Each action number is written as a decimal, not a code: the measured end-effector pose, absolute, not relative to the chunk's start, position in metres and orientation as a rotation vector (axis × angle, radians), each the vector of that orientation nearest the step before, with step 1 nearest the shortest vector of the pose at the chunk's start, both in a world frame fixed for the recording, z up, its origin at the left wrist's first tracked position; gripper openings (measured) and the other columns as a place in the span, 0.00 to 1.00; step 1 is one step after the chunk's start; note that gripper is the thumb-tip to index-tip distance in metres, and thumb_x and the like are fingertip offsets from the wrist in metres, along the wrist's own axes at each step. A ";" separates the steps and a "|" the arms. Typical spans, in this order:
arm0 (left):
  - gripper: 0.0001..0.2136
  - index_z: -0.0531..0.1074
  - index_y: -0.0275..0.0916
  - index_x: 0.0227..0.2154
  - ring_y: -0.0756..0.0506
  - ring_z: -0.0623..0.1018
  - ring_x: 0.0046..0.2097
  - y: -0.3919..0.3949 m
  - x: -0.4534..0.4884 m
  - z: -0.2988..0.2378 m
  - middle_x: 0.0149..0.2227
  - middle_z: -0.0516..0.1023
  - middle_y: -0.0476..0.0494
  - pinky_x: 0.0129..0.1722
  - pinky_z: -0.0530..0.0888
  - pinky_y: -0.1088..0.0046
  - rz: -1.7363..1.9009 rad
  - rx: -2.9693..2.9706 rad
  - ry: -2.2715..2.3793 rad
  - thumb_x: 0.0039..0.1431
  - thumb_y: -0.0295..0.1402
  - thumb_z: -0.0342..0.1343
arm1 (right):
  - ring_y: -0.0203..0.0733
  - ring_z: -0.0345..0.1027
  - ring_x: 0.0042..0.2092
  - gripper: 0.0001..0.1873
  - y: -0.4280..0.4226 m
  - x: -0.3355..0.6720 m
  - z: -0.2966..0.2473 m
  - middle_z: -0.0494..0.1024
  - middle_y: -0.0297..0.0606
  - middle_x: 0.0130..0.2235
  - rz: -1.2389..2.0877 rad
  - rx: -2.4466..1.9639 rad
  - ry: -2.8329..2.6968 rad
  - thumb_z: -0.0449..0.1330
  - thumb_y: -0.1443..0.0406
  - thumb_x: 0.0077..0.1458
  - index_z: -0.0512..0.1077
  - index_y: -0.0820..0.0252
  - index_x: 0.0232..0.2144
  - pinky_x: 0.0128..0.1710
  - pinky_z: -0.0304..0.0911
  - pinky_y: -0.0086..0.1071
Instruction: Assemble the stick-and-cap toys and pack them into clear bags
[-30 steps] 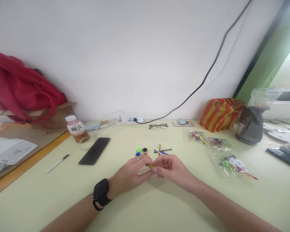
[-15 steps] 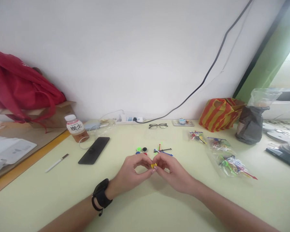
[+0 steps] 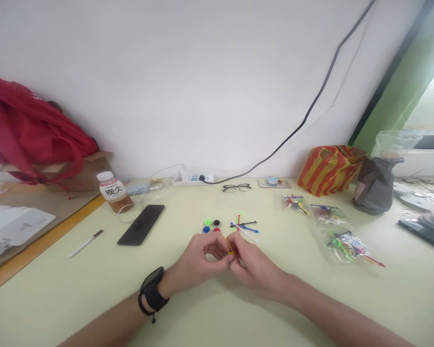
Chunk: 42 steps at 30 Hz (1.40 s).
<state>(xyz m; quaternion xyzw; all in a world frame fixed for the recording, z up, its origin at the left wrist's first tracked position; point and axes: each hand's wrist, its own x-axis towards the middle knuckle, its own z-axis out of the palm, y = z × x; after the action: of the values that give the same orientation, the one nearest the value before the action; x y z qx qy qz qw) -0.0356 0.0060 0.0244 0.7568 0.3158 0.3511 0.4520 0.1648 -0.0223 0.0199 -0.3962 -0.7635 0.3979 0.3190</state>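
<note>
Between the fingertips of both hands is a small yellow plastic piece (image 3: 230, 251), mostly covered by the fingers. My left hand (image 3: 207, 255), with a black watch on its wrist, pinches it from the left. From the right, my right hand (image 3: 255, 262) closes on the same piece. Just beyond my fingers lie several small round plastic pieces, among them a green one (image 3: 207, 223), a black one (image 3: 216, 223) and a blue one (image 3: 206, 230). To their right, several thin plastic arrows, including a blue arrow (image 3: 251, 230) and a white arrow (image 3: 246, 234), lie crossed.
Clear bags of coloured parts (image 3: 343, 246) lie to the right. At the left are a black phone (image 3: 141, 225), a pen (image 3: 86, 243) and a drink bottle (image 3: 115, 193). Glasses (image 3: 237, 188) and a power strip (image 3: 193, 180) sit near the wall. A striped bag (image 3: 329, 171) stands at back right.
Both hands have turned the yellow piece and shifted slightly, the right hand a little left and down. More of the round pieces and the white arrow now shows.
</note>
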 end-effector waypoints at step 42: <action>0.21 0.64 0.44 0.67 0.39 0.66 0.69 0.048 -0.072 0.007 0.66 0.70 0.39 0.69 0.66 0.53 0.590 2.670 1.028 0.76 0.41 0.46 | 0.56 0.45 0.75 0.33 0.034 0.213 -0.023 0.57 0.44 0.74 0.378 -1.310 -2.293 0.56 0.54 0.68 0.61 0.54 0.71 0.73 0.46 0.55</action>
<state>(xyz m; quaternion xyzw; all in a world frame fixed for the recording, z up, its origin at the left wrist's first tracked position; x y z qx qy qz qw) -0.0717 0.0484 0.0072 0.9085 0.3497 0.2006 0.1098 0.2128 0.0337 -0.0235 -0.4774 -0.8355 0.1378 0.2345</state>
